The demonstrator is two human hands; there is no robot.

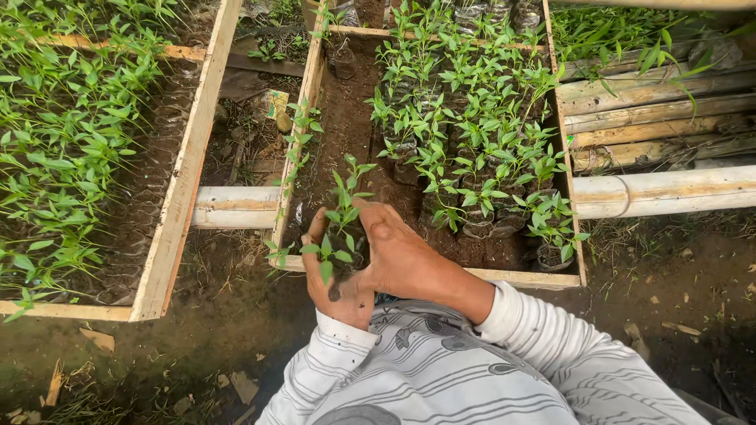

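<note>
Head view: both hands, left hand (pixel 335 287) and right hand (pixel 398 256), cup a seedling (pixel 340 224), apparently bagged, at the wooden frame's (pixel 520 277) near edge; bare soil (pixel 346 130) lies open beyond, bagged seedlings (pixel 472 134) crowding right.

Soft, even daylight, faint shadows; sharp centre, edges slightly bowed (wide lens), no glare.

The person is wearing a white long-sleeved top with thin grey stripes running along both sleeves and a darker grey patterned print across the chest. The left hand (pixel 335 275) and right hand (pixel 398 252) are showing bare, soil-smudged.
</note>
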